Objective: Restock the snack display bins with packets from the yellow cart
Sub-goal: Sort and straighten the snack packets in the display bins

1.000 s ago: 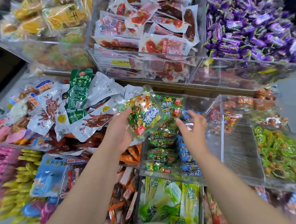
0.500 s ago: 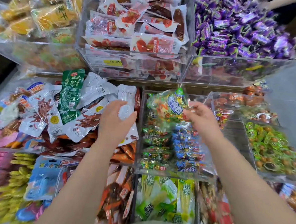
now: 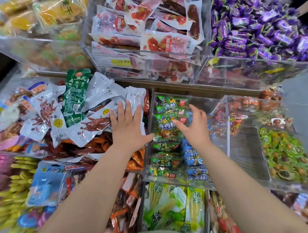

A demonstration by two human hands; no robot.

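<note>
Now the green beef-cube packet [image 3: 167, 128] lies in the clear acrylic bin [image 3: 179, 183], on top of the green row and beside the blue packets [image 3: 193, 160]. It is no longer up in the air: a second earlier the left hand carries it above the bins, and half a second earlier the right hand pinches it. The right hand [image 3: 196, 126] is spread wide and holds nothing, its thumb on or just over the packet, which looks like a release or a pat to settle it. The left hand [image 3: 129, 129] is also wide and flat, fingers straight, over the white packets [image 3: 100, 93] in the neighbouring bin; whether it presses them I cannot tell. This packet seems placed, and the bin has room at its right side. The yellow cart is out of view, so the next packet likely means turning away.
</note>
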